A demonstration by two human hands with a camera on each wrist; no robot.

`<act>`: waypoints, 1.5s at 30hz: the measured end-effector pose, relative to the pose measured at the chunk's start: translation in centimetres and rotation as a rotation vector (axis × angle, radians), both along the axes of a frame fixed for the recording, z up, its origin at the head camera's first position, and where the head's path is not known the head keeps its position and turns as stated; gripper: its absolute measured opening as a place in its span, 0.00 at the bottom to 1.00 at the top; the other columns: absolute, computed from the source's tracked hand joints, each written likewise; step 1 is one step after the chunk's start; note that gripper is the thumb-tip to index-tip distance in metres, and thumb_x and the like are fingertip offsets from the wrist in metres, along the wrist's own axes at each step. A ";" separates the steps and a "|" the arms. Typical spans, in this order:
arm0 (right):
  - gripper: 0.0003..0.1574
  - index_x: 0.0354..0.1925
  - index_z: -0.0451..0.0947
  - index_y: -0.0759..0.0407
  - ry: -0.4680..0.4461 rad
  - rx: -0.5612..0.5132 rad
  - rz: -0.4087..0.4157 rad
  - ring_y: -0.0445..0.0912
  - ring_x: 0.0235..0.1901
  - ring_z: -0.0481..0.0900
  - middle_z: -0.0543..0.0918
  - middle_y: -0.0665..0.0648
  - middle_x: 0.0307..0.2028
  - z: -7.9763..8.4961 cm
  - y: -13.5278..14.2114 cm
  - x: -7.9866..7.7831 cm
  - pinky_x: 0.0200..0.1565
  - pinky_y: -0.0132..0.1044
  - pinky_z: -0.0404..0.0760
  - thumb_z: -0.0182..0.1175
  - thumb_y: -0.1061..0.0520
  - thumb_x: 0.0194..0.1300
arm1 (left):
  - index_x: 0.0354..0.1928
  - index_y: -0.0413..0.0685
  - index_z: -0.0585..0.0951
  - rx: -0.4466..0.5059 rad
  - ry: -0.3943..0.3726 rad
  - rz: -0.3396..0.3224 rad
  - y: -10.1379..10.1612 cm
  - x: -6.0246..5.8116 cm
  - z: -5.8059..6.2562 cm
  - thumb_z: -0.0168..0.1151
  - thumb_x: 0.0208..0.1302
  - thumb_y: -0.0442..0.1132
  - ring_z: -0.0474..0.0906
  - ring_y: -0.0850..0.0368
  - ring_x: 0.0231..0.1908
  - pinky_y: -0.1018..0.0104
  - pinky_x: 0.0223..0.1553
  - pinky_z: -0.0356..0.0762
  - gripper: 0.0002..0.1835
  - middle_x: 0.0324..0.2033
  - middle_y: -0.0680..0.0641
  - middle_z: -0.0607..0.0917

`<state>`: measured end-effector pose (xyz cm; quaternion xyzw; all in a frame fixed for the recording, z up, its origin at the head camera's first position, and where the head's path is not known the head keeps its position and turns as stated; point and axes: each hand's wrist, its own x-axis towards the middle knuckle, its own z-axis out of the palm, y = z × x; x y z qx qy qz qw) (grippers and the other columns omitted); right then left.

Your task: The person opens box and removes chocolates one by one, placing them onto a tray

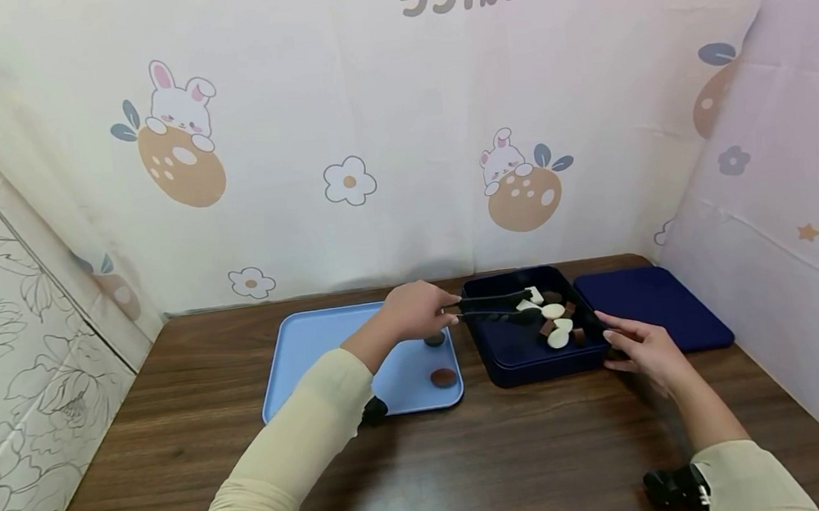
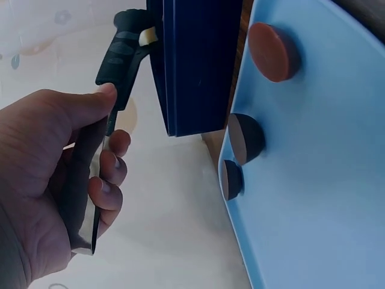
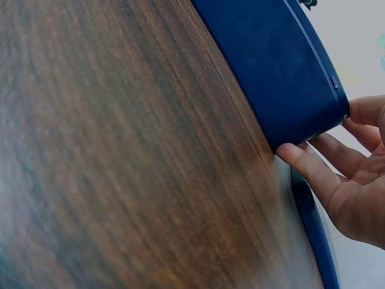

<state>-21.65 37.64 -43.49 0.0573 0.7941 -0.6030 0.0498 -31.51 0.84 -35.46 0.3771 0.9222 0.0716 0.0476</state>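
My left hand (image 1: 415, 308) grips a pair of black tongs (image 1: 495, 316), whose tips reach over the dark blue box (image 1: 510, 373). Inside the box lie several white and brown chocolate-like pieces (image 1: 558, 338). In the left wrist view a cream-coloured piece (image 2: 148, 36) shows between the tong tips. My right hand (image 1: 648, 352) holds the box's front right corner, its thumb (image 3: 298, 158) low on the corner and the other fingers along the side. A light blue tray (image 1: 313, 326) stands left of the box, bearing a reddish-brown round piece (image 2: 274, 53) and two dark brown ones (image 2: 245, 138).
A flat dark blue lid (image 1: 655, 310) lies right of the box. The wooden table (image 1: 474, 463) runs back to a patterned curtain (image 1: 279, 136), with further patterned hangings at both sides.
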 end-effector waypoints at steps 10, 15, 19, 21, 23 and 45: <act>0.36 0.74 0.53 0.60 -0.001 -0.004 -0.002 0.60 0.66 0.58 0.52 0.73 0.71 0.2 -0.2 0.1 0.46 0.41 0.81 0.51 0.50 0.76 | 0.64 0.55 0.77 0.121 0.015 -0.008 -2.6 0.7 -0.5 0.59 0.70 0.50 0.63 0.63 0.13 0.68 0.18 0.60 0.23 0.12 0.55 0.72; 0.36 0.74 0.54 0.59 -0.004 0.005 -0.004 0.57 0.64 0.62 0.53 0.73 0.71 0.2 -0.3 0.1 0.46 0.41 0.81 0.51 0.50 0.76 | 0.63 0.54 0.78 0.169 0.040 -0.018 -4.0 1.1 -0.9 0.60 0.69 0.49 0.63 0.63 0.14 0.69 0.19 0.62 0.22 0.11 0.56 0.70; 0.36 0.74 0.53 0.60 -0.005 0.011 0.002 0.58 0.65 0.60 0.52 0.73 0.71 0.2 -0.3 0.1 0.46 0.42 0.81 0.51 0.50 0.76 | 0.63 0.54 0.79 0.200 0.056 -0.020 -5.0 1.5 -1.3 0.60 0.69 0.50 0.64 0.63 0.15 0.69 0.20 0.63 0.22 0.12 0.57 0.71; 0.36 0.74 0.53 0.60 -0.005 0.012 0.005 0.59 0.65 0.59 0.51 0.73 0.71 0.2 -0.3 0.1 0.46 0.42 0.81 0.50 0.50 0.76 | 0.63 0.54 0.79 0.211 0.059 -0.015 -5.6 1.8 -1.4 0.61 0.69 0.50 0.64 0.63 0.15 0.69 0.20 0.63 0.22 0.13 0.58 0.70; 0.36 0.74 0.53 0.60 -0.007 0.012 0.005 0.59 0.65 0.59 0.51 0.73 0.71 0.2 -0.3 0.1 0.46 0.42 0.81 0.50 0.50 0.76 | 0.62 0.54 0.79 0.218 0.065 -0.009 -6.1 2.1 -1.5 0.61 0.68 0.50 0.63 0.63 0.15 0.69 0.20 0.62 0.22 0.13 0.57 0.70; 0.38 0.75 0.52 0.59 -0.015 -0.021 0.014 0.64 0.69 0.50 0.48 0.72 0.72 0.1 0.0 0.0 0.47 0.42 0.81 0.51 0.49 0.76 | 0.60 0.50 0.81 0.256 0.114 0.104 -11.9 4.5 -2.6 0.65 0.66 0.48 0.62 0.63 0.18 0.69 0.21 0.62 0.22 0.15 0.59 0.69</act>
